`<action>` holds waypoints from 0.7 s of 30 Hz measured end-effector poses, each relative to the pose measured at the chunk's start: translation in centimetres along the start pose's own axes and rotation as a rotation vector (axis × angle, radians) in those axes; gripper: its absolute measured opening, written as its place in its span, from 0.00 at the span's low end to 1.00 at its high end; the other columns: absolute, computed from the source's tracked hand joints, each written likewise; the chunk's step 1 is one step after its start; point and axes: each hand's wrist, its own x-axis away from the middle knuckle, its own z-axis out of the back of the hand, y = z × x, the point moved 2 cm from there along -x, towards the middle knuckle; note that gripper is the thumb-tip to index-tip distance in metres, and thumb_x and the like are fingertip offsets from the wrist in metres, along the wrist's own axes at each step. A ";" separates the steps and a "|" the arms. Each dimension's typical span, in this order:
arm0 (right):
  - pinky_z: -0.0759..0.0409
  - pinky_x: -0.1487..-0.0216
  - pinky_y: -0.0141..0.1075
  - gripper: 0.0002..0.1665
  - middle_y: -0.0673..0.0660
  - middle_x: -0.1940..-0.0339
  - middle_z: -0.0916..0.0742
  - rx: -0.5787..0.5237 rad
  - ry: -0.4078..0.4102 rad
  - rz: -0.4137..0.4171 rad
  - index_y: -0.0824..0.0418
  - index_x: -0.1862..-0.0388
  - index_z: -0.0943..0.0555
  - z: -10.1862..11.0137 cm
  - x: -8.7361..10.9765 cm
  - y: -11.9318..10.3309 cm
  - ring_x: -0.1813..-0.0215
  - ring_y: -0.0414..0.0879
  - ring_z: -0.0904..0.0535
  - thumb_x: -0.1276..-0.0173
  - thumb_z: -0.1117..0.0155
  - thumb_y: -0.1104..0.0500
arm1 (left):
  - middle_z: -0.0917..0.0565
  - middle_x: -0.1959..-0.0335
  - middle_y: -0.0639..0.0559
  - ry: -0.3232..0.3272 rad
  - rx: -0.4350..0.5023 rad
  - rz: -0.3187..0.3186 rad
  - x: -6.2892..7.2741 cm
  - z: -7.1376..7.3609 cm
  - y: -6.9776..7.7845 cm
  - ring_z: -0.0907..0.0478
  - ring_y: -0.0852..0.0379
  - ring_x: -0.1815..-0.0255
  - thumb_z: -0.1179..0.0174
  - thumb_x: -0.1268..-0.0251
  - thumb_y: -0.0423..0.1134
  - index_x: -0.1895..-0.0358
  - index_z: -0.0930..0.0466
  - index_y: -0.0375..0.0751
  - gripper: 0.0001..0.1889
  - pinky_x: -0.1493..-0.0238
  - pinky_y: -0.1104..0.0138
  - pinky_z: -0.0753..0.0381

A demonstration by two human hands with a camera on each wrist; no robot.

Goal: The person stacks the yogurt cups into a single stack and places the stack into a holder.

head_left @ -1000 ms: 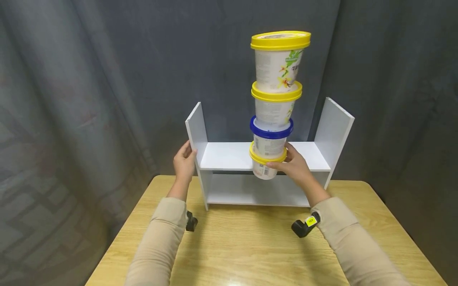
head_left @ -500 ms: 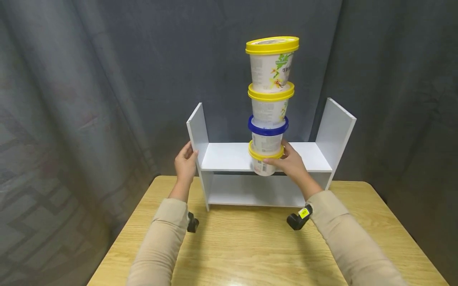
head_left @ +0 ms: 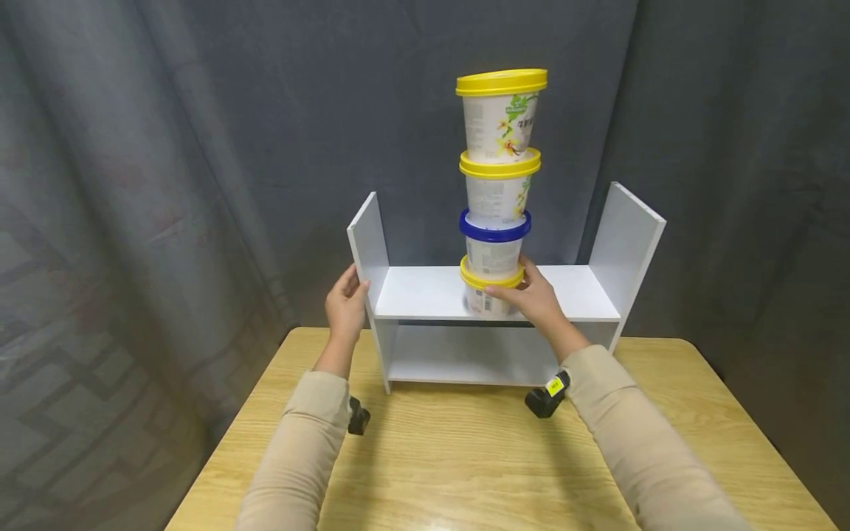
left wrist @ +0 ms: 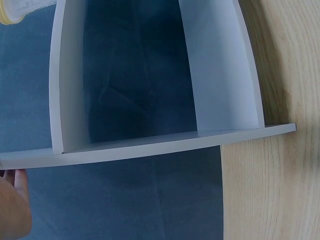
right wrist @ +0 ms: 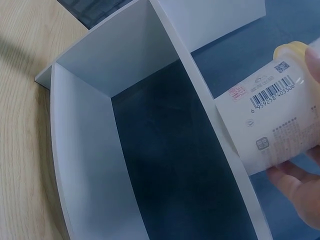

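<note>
My right hand [head_left: 541,301] grips the bottom tub [head_left: 479,302] of an upright stack, thumb in front and fingers around its right side. This white tub has a yellow lid and a barcode. On it stand a blue-lidded tub [head_left: 493,257], a yellow-lidded tub [head_left: 491,200] and a larger yellow-lidded tub [head_left: 491,127] with a flower print. In the right wrist view, the bottom tub's base is right at the front edge of the upper shelf board [right wrist: 200,92]. My left hand [head_left: 345,310] touches the outer face of the white shelf's left side panel [head_left: 369,240].
The white shelf unit stands on a wooden table [head_left: 425,457], its lower board [head_left: 458,358] close above the tabletop. Its right side panel [head_left: 627,247] rises beyond the stack. Grey curtains [head_left: 279,133] hang behind and at both sides. A black wrist camera [head_left: 547,398] hangs under the right sleeve.
My right hand has carried the stack away from me and slightly left, bringing the bottom tub over the upper board. The stack stands straighter. My left hand stays at the side panel.
</note>
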 end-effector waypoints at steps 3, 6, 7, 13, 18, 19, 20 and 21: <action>0.34 0.47 0.48 0.56 0.56 0.40 0.33 -0.019 -0.004 0.005 0.51 0.33 0.49 -0.1 -0.1 0.1 0.44 0.54 0.35 0.58 0.30 0.44 | 0.28 0.47 0.45 0.019 0.003 0.001 0.5 0.2 0.2 0.30 0.53 0.48 0.46 0.42 0.32 0.43 0.32 0.41 0.21 0.50 0.66 0.29; 0.35 0.46 0.48 0.56 0.56 0.39 0.34 -0.036 -0.002 0.006 0.51 0.33 0.50 -0.1 -0.1 0.3 0.43 0.54 0.36 0.58 0.30 0.44 | 0.28 0.47 0.45 0.034 0.001 0.008 1.1 0.3 0.4 0.31 0.53 0.48 0.46 0.42 0.32 0.43 0.32 0.41 0.21 0.50 0.65 0.30; 0.35 0.46 0.48 0.57 0.56 0.39 0.34 -0.040 0.002 0.006 0.52 0.33 0.50 -0.2 -0.1 0.4 0.43 0.54 0.36 0.58 0.30 0.45 | 0.28 0.47 0.46 0.036 0.000 0.012 1.1 0.3 0.4 0.31 0.53 0.48 0.46 0.42 0.32 0.43 0.32 0.42 0.21 0.50 0.65 0.30; 0.37 0.44 0.49 0.57 0.57 0.37 0.37 -0.044 0.024 0.020 0.51 0.32 0.54 -0.3 -0.1 0.6 0.41 0.56 0.38 0.56 0.31 0.45 | 0.28 0.46 0.48 0.046 -0.006 0.023 1.3 0.2 0.4 0.31 0.55 0.48 0.46 0.42 0.33 0.43 0.32 0.44 0.21 0.50 0.66 0.30; 0.40 0.43 0.50 0.58 0.58 0.35 0.39 -0.046 0.028 0.006 0.49 0.32 0.57 -0.4 -0.1 0.8 0.40 0.57 0.40 0.55 0.32 0.44 | 0.28 0.46 0.48 0.044 0.000 0.015 1.5 0.3 0.6 0.31 0.55 0.47 0.46 0.42 0.33 0.43 0.32 0.44 0.21 0.50 0.66 0.30; 0.40 0.42 0.50 0.58 0.58 0.35 0.40 -0.043 0.026 0.001 0.49 0.32 0.57 -0.4 -0.1 0.8 0.39 0.57 0.41 0.54 0.33 0.44 | 0.28 0.46 0.48 0.044 0.004 0.013 1.6 0.3 0.6 0.31 0.55 0.47 0.46 0.42 0.33 0.43 0.32 0.44 0.21 0.49 0.66 0.30; 0.41 0.42 0.50 0.58 0.57 0.35 0.40 -0.043 0.024 -0.003 0.49 0.32 0.57 -0.5 -0.1 0.9 0.39 0.57 0.41 0.54 0.33 0.43 | 0.28 0.46 0.47 0.044 0.005 0.011 1.7 0.3 0.6 0.31 0.54 0.47 0.46 0.42 0.32 0.43 0.32 0.44 0.21 0.49 0.67 0.30; 0.41 0.42 0.50 0.58 0.57 0.35 0.40 -0.040 0.024 -0.005 0.48 0.32 0.57 -0.5 0.0 0.9 0.39 0.57 0.41 0.54 0.33 0.43 | 0.28 0.46 0.47 0.047 0.008 0.009 1.7 0.4 0.6 0.31 0.54 0.47 0.46 0.42 0.32 0.43 0.32 0.43 0.21 0.49 0.67 0.30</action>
